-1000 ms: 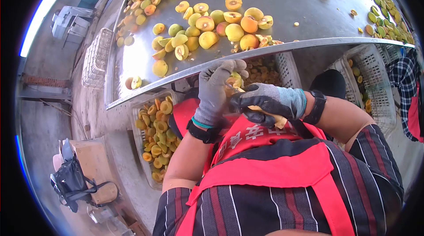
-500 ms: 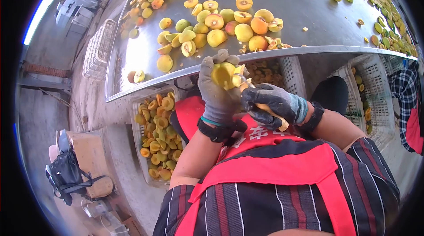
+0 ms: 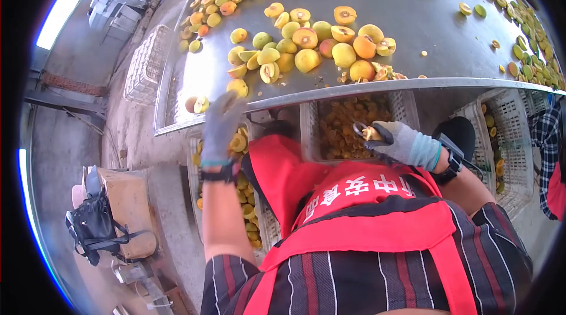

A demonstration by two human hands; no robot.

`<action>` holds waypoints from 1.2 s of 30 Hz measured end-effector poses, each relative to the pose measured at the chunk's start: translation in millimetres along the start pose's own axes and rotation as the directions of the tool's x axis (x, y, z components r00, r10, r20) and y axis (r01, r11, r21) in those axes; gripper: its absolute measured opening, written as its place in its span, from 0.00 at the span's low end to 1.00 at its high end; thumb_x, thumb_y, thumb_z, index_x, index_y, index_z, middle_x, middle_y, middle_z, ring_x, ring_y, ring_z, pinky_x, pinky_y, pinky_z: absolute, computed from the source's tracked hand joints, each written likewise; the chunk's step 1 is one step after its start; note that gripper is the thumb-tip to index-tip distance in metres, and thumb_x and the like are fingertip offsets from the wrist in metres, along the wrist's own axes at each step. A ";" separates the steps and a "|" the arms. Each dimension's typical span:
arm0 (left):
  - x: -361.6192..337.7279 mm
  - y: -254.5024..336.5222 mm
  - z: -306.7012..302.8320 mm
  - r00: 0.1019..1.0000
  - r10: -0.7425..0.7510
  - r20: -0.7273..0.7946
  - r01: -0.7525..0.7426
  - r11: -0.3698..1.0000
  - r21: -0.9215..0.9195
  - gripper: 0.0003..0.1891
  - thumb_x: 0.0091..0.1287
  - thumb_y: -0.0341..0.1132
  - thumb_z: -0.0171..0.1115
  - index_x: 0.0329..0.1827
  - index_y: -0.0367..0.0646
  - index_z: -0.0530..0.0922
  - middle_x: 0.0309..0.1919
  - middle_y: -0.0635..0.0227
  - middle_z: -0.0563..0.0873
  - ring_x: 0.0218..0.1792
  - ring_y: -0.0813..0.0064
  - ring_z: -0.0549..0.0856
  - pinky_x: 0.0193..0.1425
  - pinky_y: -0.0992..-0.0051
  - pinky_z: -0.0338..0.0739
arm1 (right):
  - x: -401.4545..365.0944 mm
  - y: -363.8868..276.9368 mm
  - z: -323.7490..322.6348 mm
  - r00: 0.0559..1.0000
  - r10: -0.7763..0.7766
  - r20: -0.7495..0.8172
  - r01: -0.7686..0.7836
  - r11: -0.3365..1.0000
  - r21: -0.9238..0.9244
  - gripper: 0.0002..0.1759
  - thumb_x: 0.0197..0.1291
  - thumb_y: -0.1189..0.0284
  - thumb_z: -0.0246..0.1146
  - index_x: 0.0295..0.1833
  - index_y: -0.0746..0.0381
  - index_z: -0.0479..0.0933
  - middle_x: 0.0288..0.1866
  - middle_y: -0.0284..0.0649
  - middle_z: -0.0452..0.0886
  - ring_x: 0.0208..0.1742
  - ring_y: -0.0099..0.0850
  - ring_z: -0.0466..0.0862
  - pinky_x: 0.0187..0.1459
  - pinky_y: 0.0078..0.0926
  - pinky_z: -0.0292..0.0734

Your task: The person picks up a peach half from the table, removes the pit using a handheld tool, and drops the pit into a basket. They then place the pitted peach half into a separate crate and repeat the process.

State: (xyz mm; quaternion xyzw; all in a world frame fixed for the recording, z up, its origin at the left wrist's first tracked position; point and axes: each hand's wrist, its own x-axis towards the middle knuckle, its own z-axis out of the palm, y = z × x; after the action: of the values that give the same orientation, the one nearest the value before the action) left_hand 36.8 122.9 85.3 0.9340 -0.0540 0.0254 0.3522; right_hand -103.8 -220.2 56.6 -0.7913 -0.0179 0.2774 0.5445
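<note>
My left hand (image 3: 223, 129), in a grey glove and smeared by motion, is over the left crate (image 3: 268, 221), close to the table's front edge. Yellow peach halves (image 3: 244, 197) fill that crate. My right hand (image 3: 401, 143), gloved in grey and black, is closed around a pitting tool (image 3: 358, 129). The tool's curved metal end points left, with a pale scrap of fruit (image 3: 371, 133) against it. Below it, the middle crate (image 3: 308, 132) contains orange-brown fruit scraps (image 3: 342, 120).
On the metal table (image 3: 407, 26) lies a cluster of whole and halved peaches (image 3: 306, 60); more line its left and right sides. Another crate (image 3: 513, 156) stands at right beside a person's checked sleeve (image 3: 545, 132). A black bag (image 3: 97, 226) rests by a cardboard box (image 3: 127, 191) at left.
My left hand has moved left, away from my right hand, to the left crate; the peach it held no longer shows. My right hand has shifted right with the tool.
</note>
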 end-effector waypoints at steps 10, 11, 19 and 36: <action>62.5 28.3 89.2 0.981 -0.003 0.192 -0.008 0.998 0.055 0.25 0.52 0.34 0.66 0.55 0.40 0.74 0.39 0.62 0.84 0.42 0.68 0.83 0.48 0.72 0.76 | -4.7 -9.5 9.6 1.000 0.004 0.007 -0.006 0.975 0.221 0.12 0.62 0.63 0.59 0.41 0.61 0.70 0.25 0.35 0.77 0.21 0.23 0.78 0.23 0.23 0.75; 49.4 35.7 86.0 0.963 0.022 0.267 0.058 0.956 -0.288 0.24 0.52 0.29 0.66 0.55 0.40 0.75 0.38 0.65 0.84 0.41 0.74 0.82 0.47 0.76 0.76 | -2.0 -3.2 10.6 0.999 -0.027 -0.018 0.032 0.894 0.446 0.12 0.63 0.64 0.58 0.43 0.61 0.70 0.26 0.34 0.76 0.23 0.23 0.78 0.23 0.23 0.76; -58.7 96.4 103.7 0.794 0.442 0.417 0.259 0.376 -0.890 0.28 0.53 0.21 0.60 0.61 0.41 0.68 0.54 0.66 0.76 0.53 0.74 0.76 0.58 0.73 0.72 | 29.1 -29.5 6.6 0.976 -0.039 -0.215 0.162 0.791 0.590 0.12 0.62 0.65 0.60 0.48 0.60 0.74 0.25 0.32 0.76 0.21 0.21 0.75 0.20 0.20 0.71; -80.2 103.9 115.9 0.865 0.263 0.428 0.475 -0.149 -0.868 0.27 0.71 0.53 0.41 0.62 0.41 0.65 0.50 0.53 0.77 0.49 0.61 0.79 0.50 0.66 0.76 | 8.8 -33.4 24.7 0.845 -0.423 -0.328 0.329 0.894 -0.304 0.27 0.58 0.60 0.60 0.59 0.64 0.66 0.36 0.56 0.79 0.38 0.52 0.80 0.38 0.43 0.75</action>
State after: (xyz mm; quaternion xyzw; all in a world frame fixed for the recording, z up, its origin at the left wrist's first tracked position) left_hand -54.1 -24.5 59.5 0.3106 -0.0562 -0.2849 0.9051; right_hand -98.6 -182.7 75.8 -0.8700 -0.0989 -0.0009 0.4830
